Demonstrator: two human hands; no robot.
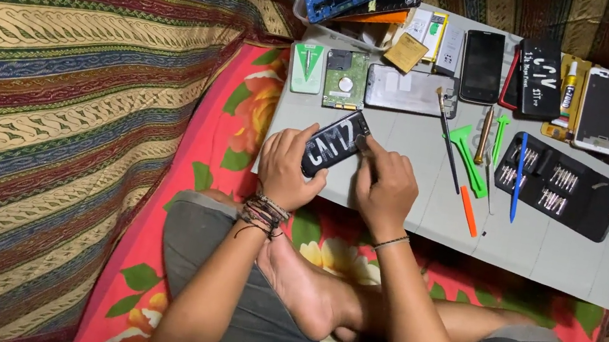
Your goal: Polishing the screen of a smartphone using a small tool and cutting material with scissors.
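My left hand (286, 168) grips a small black phone (334, 143) with white markings on its back, holding it tilted above the grey work board (550, 252). My right hand (385, 187) is closed beside it, with fingertips pressed against the phone's right edge near its upper corner. Whether a small tool sits between those fingers cannot be made out. Both wrists wear cord bracelets. I sit cross-legged, one bare foot below my hands.
On the board lie a green circuit board (345, 79), a grey phone frame (411, 90), several phones (482, 66), a black screwdriver bit case (560, 185), green and orange pry tools (472, 160), a brush (447, 132) and a blue pen (519, 175). Striped fabric lies at left.
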